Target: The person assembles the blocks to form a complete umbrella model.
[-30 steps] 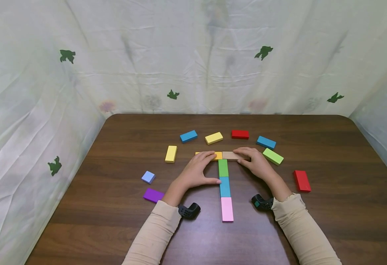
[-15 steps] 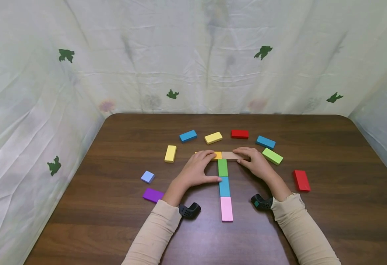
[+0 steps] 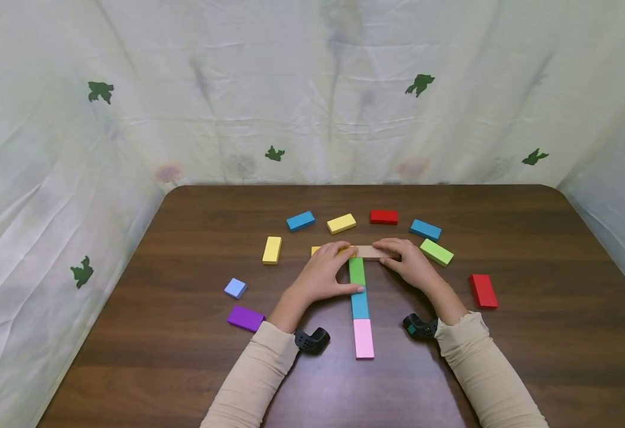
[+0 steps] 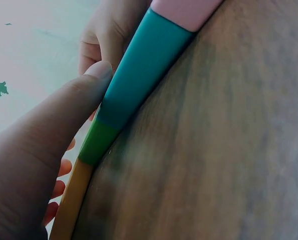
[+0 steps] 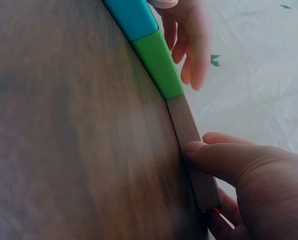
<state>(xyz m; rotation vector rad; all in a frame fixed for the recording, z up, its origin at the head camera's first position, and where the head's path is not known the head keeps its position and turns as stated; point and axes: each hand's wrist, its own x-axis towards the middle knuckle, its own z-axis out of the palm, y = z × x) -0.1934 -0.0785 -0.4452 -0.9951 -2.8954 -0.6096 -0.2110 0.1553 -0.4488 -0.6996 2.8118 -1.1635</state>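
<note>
Since the frame half a second back, my left hand has slid a little to the right over the row of blocks: its index fingertip, which was on the orange block short of the joint, now reaches that block's end where it meets the tan block, and the thumb lies farther across the stem. My right hand shows no clear change, nor do the blocks. Both forearms come in from the near edge of the table and angle inward. Left hand: thumb and fingers spread wide, nothing pinched; fingers over the orange block, thumb at the joint of the green block and the teal block. Cannot tell whether the thumb touches. Right hand: pinching the tan block, thumb on the near side, fingers on the far side, grip toward its right-hand part. The tan block lies flat, its left end against the orange block. The green block meets these two at their joint, then the teal block and the pink block follow in line toward me, between my wrists. Lime block just beyond my right hand; purple block beside my left sleeve.
</note>
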